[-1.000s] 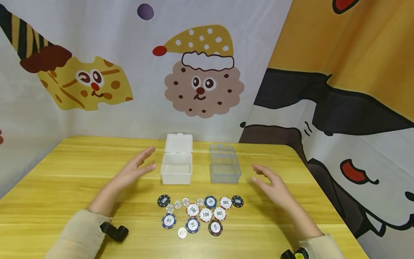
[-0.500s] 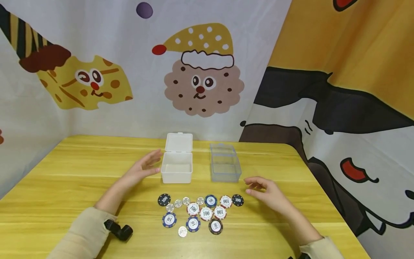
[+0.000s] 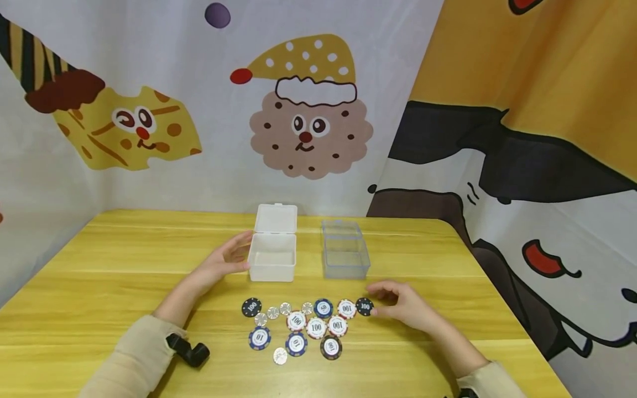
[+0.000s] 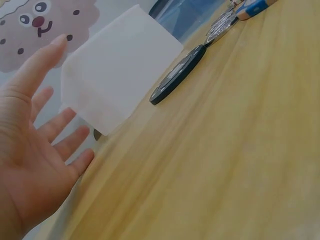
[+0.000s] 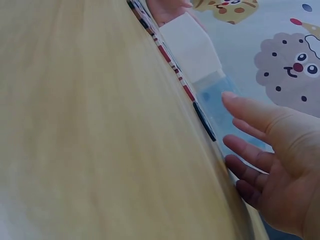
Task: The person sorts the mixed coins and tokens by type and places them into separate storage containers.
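Note:
My left hand (image 3: 219,266) is at the left side of a white plastic box (image 3: 272,272), whose lid stands raised at the back. Its fingers are spread and relaxed in the left wrist view, beside the box wall (image 4: 115,75). On the right, my right hand (image 3: 405,307) reaches in beside a black poker chip (image 3: 365,306) marked 100. The thumb tip lies right at that chip's edge in the head view. Loosely bent fingers, holding nothing, show in the right wrist view, with the black chip (image 5: 204,121) just beyond them.
Several more poker chips, such as a white one (image 3: 316,328) and a blue one (image 3: 260,338), lie flat with several small silver coins (image 3: 280,356). A clear divided box (image 3: 346,271) stands right of the white box. A printed curtain (image 3: 214,110) hangs behind the wooden table (image 3: 124,254).
My left hand has moved right to the white box's side. My right hand has come down and left toward the black chip at the right end. The chips and boxes have stayed put.

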`<state>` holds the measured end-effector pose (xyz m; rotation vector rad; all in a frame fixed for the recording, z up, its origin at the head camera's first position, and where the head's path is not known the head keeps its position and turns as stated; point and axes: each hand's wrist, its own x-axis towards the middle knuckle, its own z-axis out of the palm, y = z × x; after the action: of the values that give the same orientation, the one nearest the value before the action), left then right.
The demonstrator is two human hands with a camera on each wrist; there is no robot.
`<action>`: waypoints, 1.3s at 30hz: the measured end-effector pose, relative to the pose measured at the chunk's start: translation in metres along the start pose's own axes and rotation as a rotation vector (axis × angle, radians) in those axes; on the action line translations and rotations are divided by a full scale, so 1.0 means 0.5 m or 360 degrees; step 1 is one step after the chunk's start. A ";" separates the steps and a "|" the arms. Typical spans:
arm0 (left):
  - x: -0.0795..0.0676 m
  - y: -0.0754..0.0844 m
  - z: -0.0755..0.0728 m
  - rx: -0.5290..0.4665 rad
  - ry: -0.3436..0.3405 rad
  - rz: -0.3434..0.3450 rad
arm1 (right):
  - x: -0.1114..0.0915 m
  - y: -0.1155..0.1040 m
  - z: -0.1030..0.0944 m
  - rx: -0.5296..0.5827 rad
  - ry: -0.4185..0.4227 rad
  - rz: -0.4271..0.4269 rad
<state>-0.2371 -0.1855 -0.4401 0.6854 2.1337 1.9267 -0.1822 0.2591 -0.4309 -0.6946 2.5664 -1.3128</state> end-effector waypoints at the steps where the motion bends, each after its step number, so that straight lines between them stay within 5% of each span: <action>1: 0.001 -0.001 0.000 -0.0002 -0.0004 0.0000 | 0.000 -0.002 0.001 -0.0012 -0.0003 -0.0012; 13: -0.001 0.026 0.011 -0.0009 0.0015 -0.0042 | -0.003 -0.071 0.013 -0.0156 -0.0047 -0.0107; 20: -0.004 0.053 0.019 0.0044 0.0024 -0.0086 | 0.011 0.003 0.018 -0.0229 -0.0032 -0.0067; 39: -0.010 0.052 0.022 0.0029 0.0040 -0.0095 | 0.008 0.003 0.022 -0.0244 -0.0026 -0.0123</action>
<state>-0.2225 -0.1770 -0.4172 0.5972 2.1635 1.8975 -0.1821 0.2500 -0.4386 -0.8357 2.6730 -1.1344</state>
